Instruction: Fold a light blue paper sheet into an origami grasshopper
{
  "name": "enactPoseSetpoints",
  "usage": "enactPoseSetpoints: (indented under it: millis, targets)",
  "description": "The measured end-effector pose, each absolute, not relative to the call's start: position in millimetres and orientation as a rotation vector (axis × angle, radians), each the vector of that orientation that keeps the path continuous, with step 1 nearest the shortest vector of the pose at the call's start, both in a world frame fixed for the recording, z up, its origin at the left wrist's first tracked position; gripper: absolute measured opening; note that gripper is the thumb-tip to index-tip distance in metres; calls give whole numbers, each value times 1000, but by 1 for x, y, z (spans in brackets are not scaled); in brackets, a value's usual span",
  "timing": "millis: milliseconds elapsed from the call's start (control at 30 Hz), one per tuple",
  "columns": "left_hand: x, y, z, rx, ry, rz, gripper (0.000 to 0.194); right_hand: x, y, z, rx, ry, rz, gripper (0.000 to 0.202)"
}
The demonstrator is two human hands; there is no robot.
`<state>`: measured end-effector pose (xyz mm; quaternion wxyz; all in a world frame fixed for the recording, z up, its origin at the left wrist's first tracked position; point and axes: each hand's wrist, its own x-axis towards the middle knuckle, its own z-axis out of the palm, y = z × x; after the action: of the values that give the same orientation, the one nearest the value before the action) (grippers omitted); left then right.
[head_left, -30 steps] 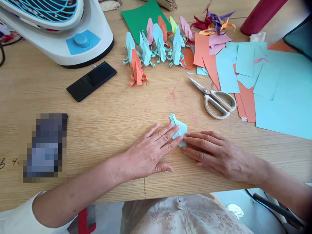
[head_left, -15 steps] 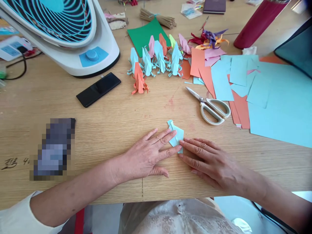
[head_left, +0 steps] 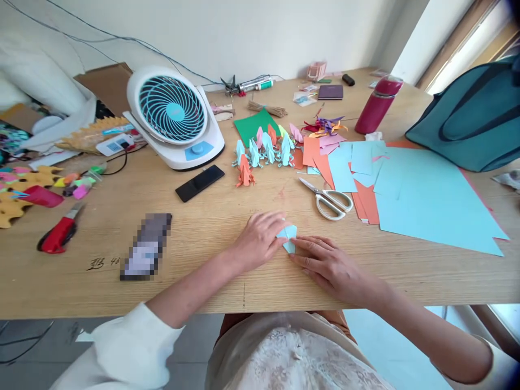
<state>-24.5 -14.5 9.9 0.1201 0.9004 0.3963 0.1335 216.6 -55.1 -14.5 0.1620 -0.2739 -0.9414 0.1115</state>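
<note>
A small folded piece of light-blue paper [head_left: 288, 233] lies low over the table between my hands. My left hand [head_left: 260, 241] is bent over its left side, fingers and thumb closed on that edge and covering part of it. From the right, my right hand [head_left: 331, 265] grips the lower right edge with its fingertips. Beyond them stand several folded paper figures, among them an orange one [head_left: 244, 172] in front and a light-blue one [head_left: 268, 149] behind. Scissors [head_left: 331, 200] with white handles rest to the right of the figures, blades pointing away to the left.
Cut orange and light-blue papers lie right, with a large light-blue sheet [head_left: 426, 211]. A black phone [head_left: 200, 183], a blurred-out phone [head_left: 146, 246] and a fan [head_left: 174, 119] are on the left. A red-handled cutter [head_left: 60, 233] lies farther left. A bottle [head_left: 377, 105] and teal bag [head_left: 467, 119] stand back right.
The view has tilted up and widened, showing the wall, bag and cutter. My left fingers, spread flat on the paper before, are now bent around its left edge. My right hand stays at the paper.
</note>
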Motion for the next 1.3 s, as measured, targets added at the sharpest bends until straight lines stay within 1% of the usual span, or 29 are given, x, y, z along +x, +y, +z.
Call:
enactPoseSetpoints:
  millis: [67, 133, 167, 333, 500, 633, 767, 933, 1033, 1300]
  targets:
    - [0, 1, 6, 2672, 1345, 440, 46, 216, -56, -14, -785, -2670, 309, 35]
    - [21, 18, -4, 2675, 1499, 396, 60, 216, -57, -14, -793, -2655, 307, 34]
    - [29, 26, -9, 2673, 1544, 357, 64, 216, -57, -15, -796, -2652, 308, 34]
    - [41, 42, -27, 2528, 1823, 188, 63, 217, -57, -21, -772, -2660, 271, 35]
    - [38, 44, -25, 2581, 1801, 98, 66, 216, -59, -22, -695, -2696, 191, 34]
    - [36, 48, -30, 2528, 1899, 230, 64, 209, -56, -15, -590, -2717, 198, 32]
    - [35, 48, -35, 2551, 1872, 300, 64, 197, -49, -9, -683, -2706, 241, 30]
    - [35, 48, -36, 2581, 1818, 321, 63, 180, -46, -9, -796, -2745, 64, 29]
    - [35, 49, -37, 2576, 1795, 304, 63, 175, -48, -10, -811, -2760, 14, 29]
    - [35, 49, -37, 2573, 1805, 292, 62, 183, -62, -16, -831, -2701, 116, 25]
